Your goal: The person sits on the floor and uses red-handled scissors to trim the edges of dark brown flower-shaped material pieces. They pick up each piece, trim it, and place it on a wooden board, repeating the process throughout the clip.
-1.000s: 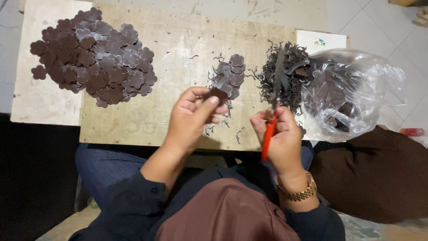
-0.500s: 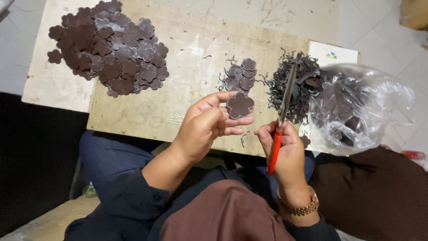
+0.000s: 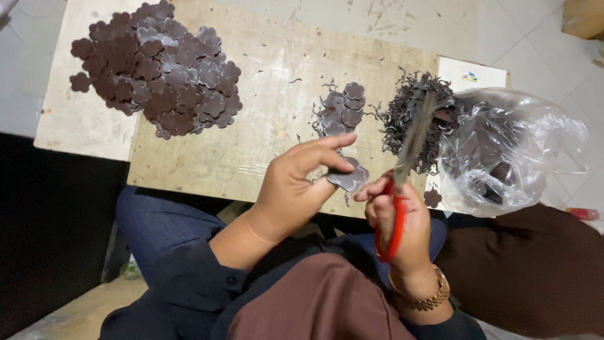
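Right hand [image 3: 402, 223] grips red-handled scissors [image 3: 402, 182] — blades pointing up-right — while left-hand fingers [image 3: 327, 165] pinch a flower-shaped piece [image 3: 350, 179].

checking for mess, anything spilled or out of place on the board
One brown flower-shaped piece lies alone at the board's near edge by the plastic bag, apart from the piles. Thin trimmings are strewn about.

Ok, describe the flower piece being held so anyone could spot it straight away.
Start at the wooden board over the lap. At its near edge the left hand pinches one brown flower piece, beside the red scissors. Unlike the piled pieces, it is lifted off the board.
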